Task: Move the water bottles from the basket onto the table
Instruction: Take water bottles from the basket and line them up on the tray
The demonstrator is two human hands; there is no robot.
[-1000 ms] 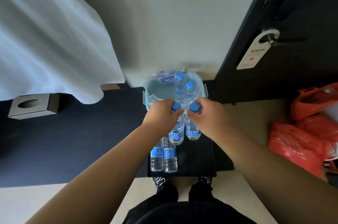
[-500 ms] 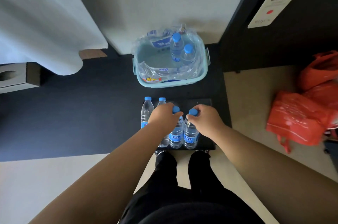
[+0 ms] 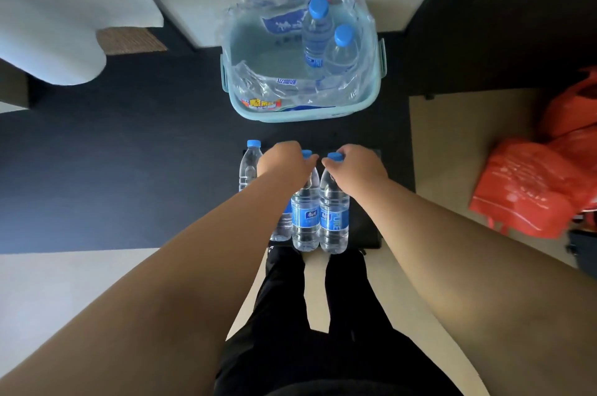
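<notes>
The left hand (image 3: 284, 160) and right hand (image 3: 357, 164) each grip the capped neck of an upright water bottle, left one (image 3: 305, 218) and right one (image 3: 334, 218), standing side by side on the small black table (image 3: 368, 227). 2 more bottles (image 3: 249, 166) stand to their left (1 mostly hidden). 2 bottles (image 3: 326, 40) stand in the basket (image 3: 303, 112), amid crumpled plastic wrap (image 3: 277, 85).

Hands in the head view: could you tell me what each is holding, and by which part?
Left hand and right hand each hold an upright water bottle by its capped neck.
</notes>
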